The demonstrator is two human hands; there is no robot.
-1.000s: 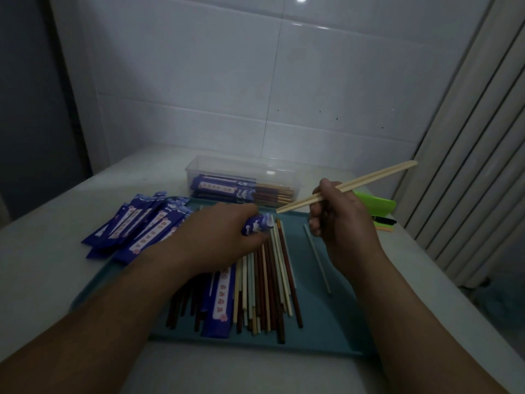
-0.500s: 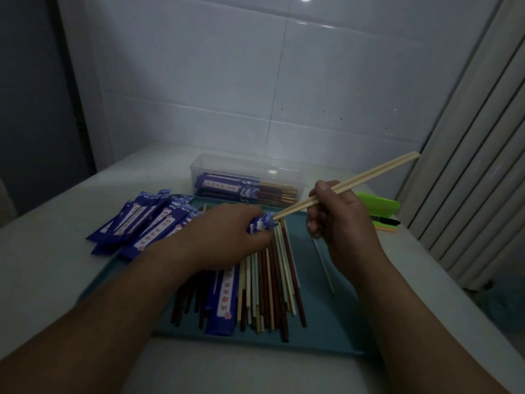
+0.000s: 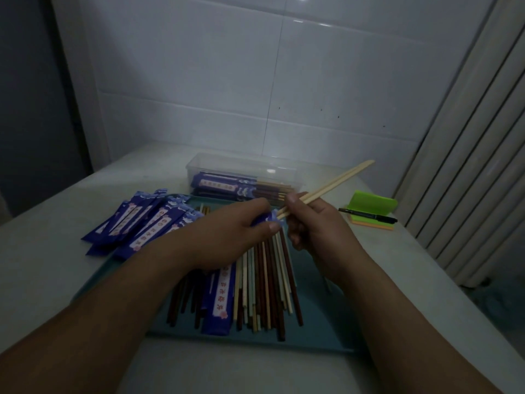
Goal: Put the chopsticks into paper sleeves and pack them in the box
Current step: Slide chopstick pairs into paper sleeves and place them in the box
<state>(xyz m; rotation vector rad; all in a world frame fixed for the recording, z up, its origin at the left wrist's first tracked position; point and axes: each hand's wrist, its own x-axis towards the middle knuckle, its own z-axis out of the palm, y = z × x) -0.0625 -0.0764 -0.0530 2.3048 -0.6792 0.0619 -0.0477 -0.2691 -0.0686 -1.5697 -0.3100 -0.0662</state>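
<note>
step in hand, as judged: feeding a pair into its wrapper; the left hand [image 3: 227,234] has thumb and fingers curled, pinching the open end of a blue paper sleeve [image 3: 265,220]; the right hand [image 3: 315,226], just beside it, has its fingers curled round a pair of chopsticks [image 3: 335,183] near their lower end; the tips meet the sleeve mouth between the two hands, but it cannot be told whether they have gone in; the pair is pale, plain wood, squared at the upper end, slanting up and away past the right hand; it should be light, stiff and smooth, so likely to slide if gripped loosely; best held low, close to the tips, for aim; the sleeve is thin, soft paper, printed with a pale label strip, apt to crumple or tear; best held lightly at the mouth; loose chopsticks [image 3: 267,280], dark and pale, lie under both hands on a teal tray [image 3: 321,322]; empty sleeves [image 3: 142,223] are heaped beyond the left wrist; the clear box [image 3: 244,166], beyond both hands, holds several sleeved pairs; much is left to pack.
</note>
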